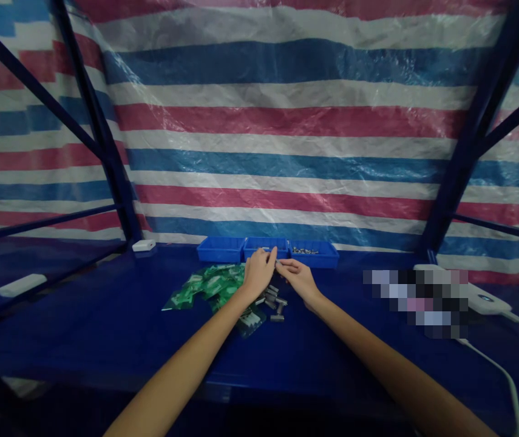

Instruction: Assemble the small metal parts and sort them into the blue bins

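My left hand (pixel 259 276) and my right hand (pixel 300 280) meet fingertip to fingertip just in front of three blue bins. Both have their fingers closed in a pinch around something tiny, too small and too covered to name. Below them, several short grey metal pieces (pixel 277 317) lie loose on the blue table (pixel 141 346). Beside and partly under my left hand spreads a heap of green-looking plastic bags (pixel 213 285). A clear bag with white pieces (pixel 251 320) lies at its near edge.
Behind my hands stand the left bin (pixel 218 257), the middle bin (pixel 252 250) and the right bin (pixel 320 262), which holds small metal parts (pixel 305 250). White devices with a cable (pixel 509 370) lie right, near a pixelated patch. Blue posts (pixel 116 176) frame a striped sheet (pixel 286 121).
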The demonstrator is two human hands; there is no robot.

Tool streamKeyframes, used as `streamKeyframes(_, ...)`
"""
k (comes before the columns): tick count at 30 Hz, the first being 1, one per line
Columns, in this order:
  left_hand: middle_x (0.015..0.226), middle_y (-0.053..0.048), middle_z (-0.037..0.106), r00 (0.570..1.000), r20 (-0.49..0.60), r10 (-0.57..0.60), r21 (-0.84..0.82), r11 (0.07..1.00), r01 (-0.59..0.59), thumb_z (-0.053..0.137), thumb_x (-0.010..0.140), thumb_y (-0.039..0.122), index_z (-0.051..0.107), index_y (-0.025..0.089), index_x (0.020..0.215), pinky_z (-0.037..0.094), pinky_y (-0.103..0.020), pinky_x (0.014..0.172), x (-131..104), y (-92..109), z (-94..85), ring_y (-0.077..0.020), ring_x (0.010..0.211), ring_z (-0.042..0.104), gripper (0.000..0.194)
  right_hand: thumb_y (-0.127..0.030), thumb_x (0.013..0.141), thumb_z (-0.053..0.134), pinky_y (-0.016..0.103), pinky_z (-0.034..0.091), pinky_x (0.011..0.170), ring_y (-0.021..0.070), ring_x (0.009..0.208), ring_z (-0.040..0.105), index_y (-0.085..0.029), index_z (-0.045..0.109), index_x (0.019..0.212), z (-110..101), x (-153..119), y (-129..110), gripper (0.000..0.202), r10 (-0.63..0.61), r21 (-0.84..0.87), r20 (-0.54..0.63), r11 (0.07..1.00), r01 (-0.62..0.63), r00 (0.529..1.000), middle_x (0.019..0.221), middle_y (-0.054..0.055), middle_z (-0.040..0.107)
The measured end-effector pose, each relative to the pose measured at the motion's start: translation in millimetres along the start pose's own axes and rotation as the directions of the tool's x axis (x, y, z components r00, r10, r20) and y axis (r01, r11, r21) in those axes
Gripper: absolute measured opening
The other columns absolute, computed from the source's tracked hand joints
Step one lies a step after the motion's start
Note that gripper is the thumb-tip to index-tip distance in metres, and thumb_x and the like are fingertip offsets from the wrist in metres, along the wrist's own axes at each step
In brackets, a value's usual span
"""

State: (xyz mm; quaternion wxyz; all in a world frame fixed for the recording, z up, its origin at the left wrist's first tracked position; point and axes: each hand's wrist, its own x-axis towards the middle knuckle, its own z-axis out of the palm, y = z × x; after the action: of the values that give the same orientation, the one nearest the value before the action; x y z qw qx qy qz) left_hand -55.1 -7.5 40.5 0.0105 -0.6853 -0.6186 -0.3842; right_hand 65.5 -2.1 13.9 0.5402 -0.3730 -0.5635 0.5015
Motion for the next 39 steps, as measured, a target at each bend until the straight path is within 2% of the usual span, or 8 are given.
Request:
streamKeyframes(5, 0.076, -0.004, 0.057, 1.0, 0.007, 0.013, -0.007, 1.0, -0.013, 0.029, 0.091, 0.041, 0.06, 0.017, 0.067, 0.038, -0.027, 0.073, -1.2, 2.4, -0.4, -0.0147, 0.078, 0.055, 0.046, -0.045, 0.048, 0.075, 0.023, 0.04, 0.049, 0.0123, 0.052, 0.055, -0.017, 0.06, 0.071, 1.0, -1.0, 0.4, 0.04, 0.007, 0.021, -0.013, 1.0, -0.007, 1.0, 0.058, 0.0, 0.064)
streamKeyframes(13, 0.081, -0.002, 0.056, 0.995, -0.04, 0.091, 0.022, 0.996, -0.09, 0.035, 0.09, 0.035, 0.051, 0.019, 0.074, 0.037, -0.028, 0.077, -6.6, 12.7, -6.0, -0.0157, 0.083, 0.053, 0.028, -0.045, 0.061, 0.068, 0.022, 0.04, 0.049, 0.0134, 0.057, 0.057, -0.016, 0.065, 0.084, -3.2, 7.4, 12.7, 0.036, -0.014, 0.015, -0.006, 1.0, 0.014, 1.0, 0.065, 0.002, 0.065)
streamKeyframes(17, 0.075, 0.0, 0.055, 0.995, -0.099, -0.011, -0.177, 0.984, -0.007, 0.035, 0.089, 0.036, 0.049, 0.019, 0.071, 0.039, -0.026, 0.073, -2.6, 12.1, -3.7, -0.0138, 0.076, 0.052, 0.028, -0.046, 0.063, 0.067, 0.023, 0.04, 0.05, 0.0133, 0.057, 0.056, -0.015, 0.068, 0.088, -8.6, 10.8, 13.2, 0.04, -0.025, -0.036, -0.049, 0.999, 0.023, 0.998, 0.066, 0.003, 0.066)
streamKeyframes(22, 0.067, 0.002, 0.053, 0.938, -0.07, -0.341, -0.63, 0.744, 0.224, 0.033, 0.085, 0.031, 0.046, 0.019, 0.068, 0.04, -0.024, 0.062, 9.1, 5.6, -1.2, -0.0107, 0.059, 0.049, 0.025, -0.043, 0.061, 0.069, 0.024, 0.042, 0.054, 0.0131, 0.057, 0.055, -0.013, 0.071, 0.088, -13.9, 12.4, 10.0, 0.04, -0.06, -0.1, -0.08, 0.994, 0.052, 0.995, 0.065, 0.004, 0.066)
streamKeyframes(26, 0.067, 0.002, 0.052, 0.908, -0.038, -0.418, -0.771, 0.59, 0.239, 0.035, 0.081, 0.028, 0.047, 0.018, 0.07, 0.039, -0.023, 0.058, 11.6, 3.1, 1.6, -0.0095, 0.054, 0.046, 0.019, -0.041, 0.06, 0.069, 0.024, 0.042, 0.054, 0.0131, 0.056, 0.055, -0.012, 0.072, 0.085, -17.3, 15.8, 12.0, 0.038, -0.074, -0.153, -0.078, 0.986, 0.061, 0.994, 0.062, 0.003, 0.065)
streamKeyframes(30, 0.065, 0.003, 0.049, 0.924, -0.053, -0.379, -0.788, 0.584, 0.195, 0.037, 0.079, 0.027, 0.048, 0.018, 0.072, 0.037, -0.021, 0.057, 4.8, 7.1, 11.2, -0.0091, 0.055, 0.045, 0.016, -0.041, 0.058, 0.07, 0.023, 0.041, 0.051, 0.0113, 0.051, 0.053, -0.012, 0.072, 0.081, -20.8, 20.6, 16.9, 0.037, -0.092, -0.173, -0.072, 0.982, 0.079, 0.993, 0.059, 0.002, 0.064)
streamKeyframes(35, 0.065, 0.003, 0.049, 0.975, -0.003, -0.223, -0.762, 0.632, 0.143, 0.039, 0.08, 0.025, 0.049, 0.018, 0.069, 0.036, -0.021, 0.062, -11.5, 16.9, 25.9, -0.0097, 0.06, 0.045, 0.017, -0.042, 0.058, 0.069, 0.022, 0.042, 0.048, 0.0115, 0.05, 0.054, -0.012, 0.071, 0.077, -24.4, 26.7, 24.1, 0.035, -0.087, -0.17, -0.054, 0.982, 0.076, 0.995, 0.058, 0.003, 0.064)
streamKeyframes(39, 0.062, 0.004, 0.048, 0.991, 0.038, -0.127, -0.734, 0.67, 0.114, 0.037, 0.082, 0.025, 0.049, 0.018, 0.068, 0.035, -0.022, 0.062, -23.7, 27.5, 26.5, -0.0101, 0.061, 0.045, 0.019, -0.04, 0.059, 0.067, 0.022, 0.044, 0.045, 0.0123, 0.05, 0.056, -0.012, 0.07, 0.074, -28.9, 30.8, 25.5, 0.032, -0.072, -0.164, -0.065, 0.985, 0.06, 0.995, 0.057, 0.003, 0.065)
